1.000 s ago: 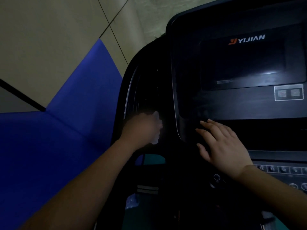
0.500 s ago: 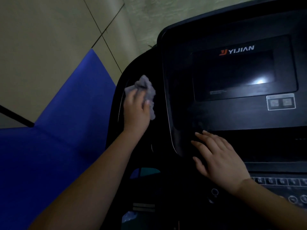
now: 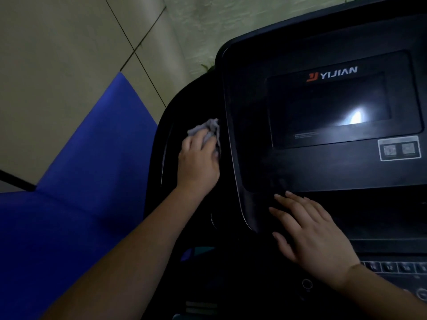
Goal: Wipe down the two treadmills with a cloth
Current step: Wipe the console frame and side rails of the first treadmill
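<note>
A black treadmill console point(image 3: 323, 172) with a dark screen and the brand YIJIAN fills the right side. My left hand point(image 3: 198, 162) presses a crumpled grey cloth point(image 3: 208, 129) against the black side panel just left of the console's rim. My right hand point(image 3: 309, 234) lies flat with fingers spread on the lower left corner of the console, above a row of buttons point(image 3: 397, 266). Only one treadmill is in view.
Blue floor mats point(image 3: 76, 192) lie to the left of the treadmill. Beyond them is beige tiled floor point(image 3: 69, 54) with dark joints. A light reflects off the screen point(image 3: 355, 117). A round button point(image 3: 307, 284) sits below my right hand.
My left hand with the cloth went up the side panel, away from me, and has since come a little way back down. My right hand stays flat on the console.
</note>
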A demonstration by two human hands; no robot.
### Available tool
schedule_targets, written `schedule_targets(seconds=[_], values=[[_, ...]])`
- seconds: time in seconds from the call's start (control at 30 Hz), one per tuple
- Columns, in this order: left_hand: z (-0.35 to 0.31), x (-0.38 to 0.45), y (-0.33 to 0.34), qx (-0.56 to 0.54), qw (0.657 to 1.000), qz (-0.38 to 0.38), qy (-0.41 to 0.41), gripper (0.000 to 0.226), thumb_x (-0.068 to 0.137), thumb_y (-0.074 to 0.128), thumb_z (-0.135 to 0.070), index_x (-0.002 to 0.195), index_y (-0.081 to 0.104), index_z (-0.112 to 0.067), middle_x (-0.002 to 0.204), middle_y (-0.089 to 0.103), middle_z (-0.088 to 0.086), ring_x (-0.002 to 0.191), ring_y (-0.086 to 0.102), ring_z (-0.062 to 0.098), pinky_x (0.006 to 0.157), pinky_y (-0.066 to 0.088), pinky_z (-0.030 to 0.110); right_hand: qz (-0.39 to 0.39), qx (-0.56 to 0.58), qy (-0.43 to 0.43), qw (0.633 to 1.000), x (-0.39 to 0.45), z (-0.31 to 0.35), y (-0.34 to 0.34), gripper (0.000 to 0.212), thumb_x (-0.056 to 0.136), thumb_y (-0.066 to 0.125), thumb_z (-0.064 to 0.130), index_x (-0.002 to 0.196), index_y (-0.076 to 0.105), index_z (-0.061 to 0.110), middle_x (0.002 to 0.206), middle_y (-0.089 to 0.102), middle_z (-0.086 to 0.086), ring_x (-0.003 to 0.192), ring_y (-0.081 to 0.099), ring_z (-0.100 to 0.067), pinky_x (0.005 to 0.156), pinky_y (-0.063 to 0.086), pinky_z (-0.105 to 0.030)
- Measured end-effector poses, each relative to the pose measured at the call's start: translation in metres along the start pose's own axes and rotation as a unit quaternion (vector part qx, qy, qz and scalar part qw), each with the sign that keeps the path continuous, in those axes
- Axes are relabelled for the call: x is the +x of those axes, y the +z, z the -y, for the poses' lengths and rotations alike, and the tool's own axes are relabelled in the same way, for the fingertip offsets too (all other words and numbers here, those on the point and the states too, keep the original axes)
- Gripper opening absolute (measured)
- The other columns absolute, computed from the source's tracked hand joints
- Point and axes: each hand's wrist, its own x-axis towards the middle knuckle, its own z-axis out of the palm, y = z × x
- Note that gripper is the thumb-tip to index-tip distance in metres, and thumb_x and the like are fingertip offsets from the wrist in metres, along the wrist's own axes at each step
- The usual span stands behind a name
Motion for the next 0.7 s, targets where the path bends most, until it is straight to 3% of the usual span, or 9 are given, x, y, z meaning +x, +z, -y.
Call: schedule_targets(seconds=[0.27, 0.4, 0.5, 0.6, 0.7], values=[[0.009, 0.053, 0.01, 0.03, 0.999, -0.012, -0.03, 0.048, 0.09, 0.044, -0.018, 0.137, 0.048, -0.012, 0.146, 0.04, 0.01, 0.128, 0.038, 0.034, 0.102, 0.038, 0.047, -0.002, 0.008, -0.001, 1.0, 0.0, -0.001, 0.0, 0.044, 0.089, 0.049, 0.045, 0.12, 0.063, 0.017, 0.136, 0.054, -0.006, 0.132, 0.045, -0.023, 0.108, 0.035, -0.041], [-0.002, 0.007, 0.007, -0.016, 1.0, -0.016, -0.01, 0.042, 0.086, 0.045, -0.01, 0.126, 0.055, -0.008, 0.136, 0.046, 0.012, 0.119, 0.041, 0.035, 0.094, 0.044, 0.045, 0.002, 0.021, 0.004, 1.0, 0.001, -0.001, -0.001, 0.043, 0.088, 0.05, 0.046, 0.119, 0.063, 0.018, 0.134, 0.054, -0.005, 0.131, 0.045, -0.023, 0.107, 0.036, -0.041], [0.008, 0.005, 0.005, 0.009, 1.0, -0.004, 0.013, 0.045, 0.085, 0.036, -0.018, 0.126, 0.054, -0.01, 0.132, 0.049, 0.012, 0.115, 0.046, 0.033, 0.091, 0.046, 0.048, 0.003, 0.028, 0.006, 1.0, 0.001, -0.002, -0.003, 0.043, 0.088, 0.049, 0.047, 0.118, 0.063, 0.019, 0.134, 0.053, -0.004, 0.131, 0.045, -0.022, 0.106, 0.035, -0.04], [0.021, 0.042, 0.007, 0.065, 0.998, -0.02, 0.002, 0.05, 0.092, 0.043, -0.02, 0.142, 0.042, -0.017, 0.152, 0.033, 0.009, 0.136, 0.032, 0.031, 0.109, 0.03, 0.048, 0.007, 0.032, 0.005, 0.999, 0.001, -0.003, -0.004, 0.043, 0.088, 0.049, 0.048, 0.119, 0.062, 0.02, 0.134, 0.053, -0.002, 0.132, 0.044, -0.021, 0.107, 0.034, -0.039], [0.031, 0.078, 0.006, 0.101, 0.994, -0.006, 0.049, 0.047, 0.095, 0.042, -0.021, 0.142, 0.042, -0.019, 0.161, 0.014, 0.004, 0.147, 0.013, 0.026, 0.118, 0.006, 0.039, 0.013, 0.03, 0.006, 0.999, 0.001, -0.004, -0.004, 0.043, 0.088, 0.049, 0.049, 0.119, 0.061, 0.021, 0.134, 0.052, -0.002, 0.132, 0.044, -0.021, 0.107, 0.034, -0.038]])
